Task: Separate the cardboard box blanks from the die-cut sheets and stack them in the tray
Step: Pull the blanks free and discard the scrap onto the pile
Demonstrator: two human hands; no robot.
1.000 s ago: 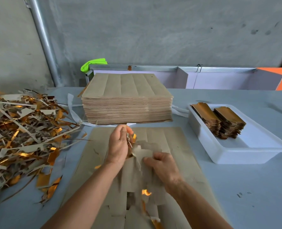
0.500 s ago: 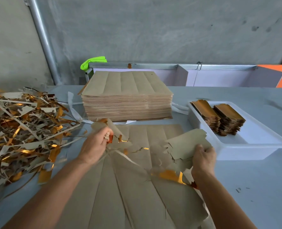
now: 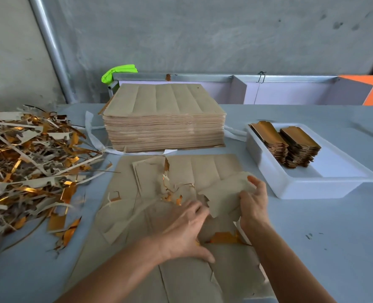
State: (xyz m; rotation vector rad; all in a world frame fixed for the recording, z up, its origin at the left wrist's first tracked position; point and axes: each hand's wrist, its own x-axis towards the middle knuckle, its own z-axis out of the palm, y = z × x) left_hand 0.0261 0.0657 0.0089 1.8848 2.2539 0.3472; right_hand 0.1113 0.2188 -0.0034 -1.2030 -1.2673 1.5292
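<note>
Left hand [image 3: 186, 228] now beside blanks [image 3: 223, 199]

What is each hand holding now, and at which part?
The right hand grips a blank by its right end. The left hand lies flat on the sheet, holding nothing.

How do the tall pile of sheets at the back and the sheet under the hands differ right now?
The tall pile of sheets is thick, square-edged and whole; the sheet on the table lies as a thin, torn layer with gold showing at the rips. No hand touches the pile, while the left hand lies flat on the sheet. Both show plain brown backs with lengthwise creases.
</note>
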